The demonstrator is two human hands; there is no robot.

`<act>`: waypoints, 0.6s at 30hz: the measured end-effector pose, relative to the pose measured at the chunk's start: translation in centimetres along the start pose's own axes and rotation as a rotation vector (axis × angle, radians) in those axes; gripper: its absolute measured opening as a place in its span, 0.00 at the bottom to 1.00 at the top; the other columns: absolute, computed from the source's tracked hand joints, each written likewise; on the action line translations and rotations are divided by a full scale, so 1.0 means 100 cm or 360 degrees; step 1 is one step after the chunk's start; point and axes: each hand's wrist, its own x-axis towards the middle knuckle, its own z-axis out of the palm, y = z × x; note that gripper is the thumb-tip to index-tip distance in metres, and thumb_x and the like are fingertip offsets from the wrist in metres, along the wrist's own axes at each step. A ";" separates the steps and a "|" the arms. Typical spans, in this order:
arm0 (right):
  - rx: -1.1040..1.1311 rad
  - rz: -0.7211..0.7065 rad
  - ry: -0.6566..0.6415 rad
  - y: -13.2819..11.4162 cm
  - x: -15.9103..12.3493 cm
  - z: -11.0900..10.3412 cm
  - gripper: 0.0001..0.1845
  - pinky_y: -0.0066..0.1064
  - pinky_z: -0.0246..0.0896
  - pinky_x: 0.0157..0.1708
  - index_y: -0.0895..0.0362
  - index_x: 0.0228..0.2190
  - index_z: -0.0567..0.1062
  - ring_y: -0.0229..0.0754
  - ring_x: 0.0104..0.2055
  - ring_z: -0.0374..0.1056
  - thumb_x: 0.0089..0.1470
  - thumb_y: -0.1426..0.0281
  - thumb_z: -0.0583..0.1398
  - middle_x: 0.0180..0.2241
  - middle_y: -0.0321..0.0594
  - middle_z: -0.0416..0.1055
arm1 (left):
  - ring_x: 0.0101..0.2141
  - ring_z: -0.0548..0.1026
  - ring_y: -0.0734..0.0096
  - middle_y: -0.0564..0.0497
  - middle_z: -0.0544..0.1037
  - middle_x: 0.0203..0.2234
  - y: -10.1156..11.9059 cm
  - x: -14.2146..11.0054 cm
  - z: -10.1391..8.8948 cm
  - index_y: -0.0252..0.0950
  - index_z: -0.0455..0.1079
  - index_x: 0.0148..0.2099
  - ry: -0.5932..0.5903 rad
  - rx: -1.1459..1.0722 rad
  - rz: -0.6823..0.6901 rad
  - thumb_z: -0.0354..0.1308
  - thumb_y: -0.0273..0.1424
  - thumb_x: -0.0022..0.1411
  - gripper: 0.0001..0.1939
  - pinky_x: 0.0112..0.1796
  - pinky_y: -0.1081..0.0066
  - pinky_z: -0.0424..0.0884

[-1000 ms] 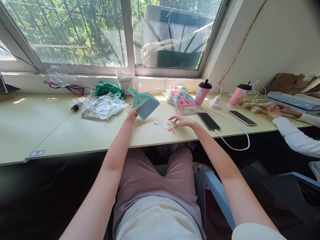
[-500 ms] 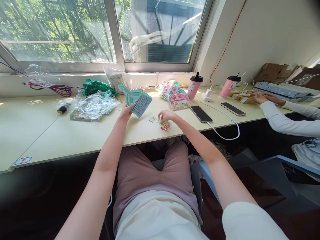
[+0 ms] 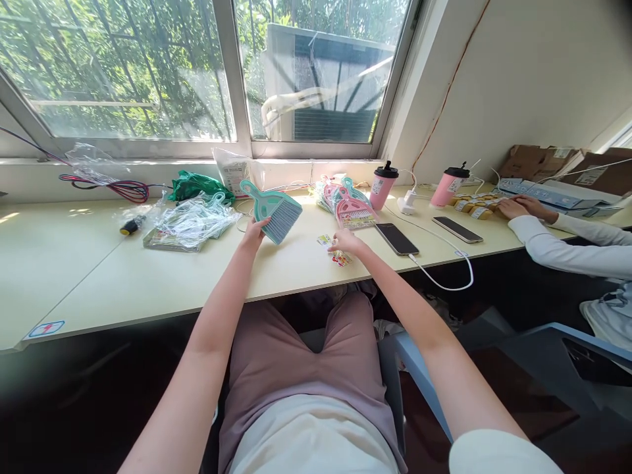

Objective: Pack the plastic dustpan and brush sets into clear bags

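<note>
My left hand (image 3: 253,233) grips a small teal dustpan-and-brush set (image 3: 273,207), held tilted above the pale table (image 3: 148,276). My right hand (image 3: 344,241) rests fingers-down on a colourful printed card (image 3: 336,252) lying on the table and seems to pinch its edge. Just beyond the right hand lies a pile of pink and teal brush sets (image 3: 345,201).
A heap of clear plastic bags (image 3: 192,220) lies left of the dustpan. Two phones (image 3: 396,238) (image 3: 459,229), a charging cable (image 3: 439,276) and two pink cups (image 3: 381,186) (image 3: 443,186) stand to the right. Another person's hands and white sleeve (image 3: 557,247) work at far right.
My right hand slid a little to the right along the card and closed onto its edge. The left hand keeps holding the teal set. The camera view shifted slightly.
</note>
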 end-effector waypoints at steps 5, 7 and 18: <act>0.0004 -0.0158 -0.0138 0.004 -0.002 0.000 0.37 0.31 0.69 0.50 0.63 0.57 0.78 0.55 0.56 0.75 0.46 0.71 0.77 0.55 0.55 0.78 | 0.49 0.80 0.51 0.46 0.81 0.36 0.000 -0.002 0.000 0.37 0.74 0.40 0.0019 0.0017 0.0034 0.74 0.25 0.41 0.21 0.54 0.55 0.77; 0.0021 -0.0171 -0.0214 0.010 0.003 -0.005 0.40 0.30 0.69 0.48 0.61 0.59 0.77 0.53 0.55 0.76 0.45 0.71 0.77 0.56 0.53 0.79 | 0.50 0.80 0.51 0.45 0.82 0.36 0.001 -0.004 0.001 0.36 0.74 0.38 0.0051 -0.0009 0.0068 0.74 0.25 0.41 0.19 0.54 0.55 0.76; 0.0182 -0.0124 -0.0177 0.046 0.011 -0.003 0.16 0.31 0.71 0.38 0.59 0.31 0.82 0.53 0.44 0.79 0.37 0.74 0.77 0.41 0.46 0.82 | 0.50 0.80 0.51 0.46 0.82 0.34 0.006 -0.007 0.006 0.35 0.75 0.36 0.0145 -0.0089 0.0120 0.73 0.24 0.42 0.16 0.54 0.56 0.75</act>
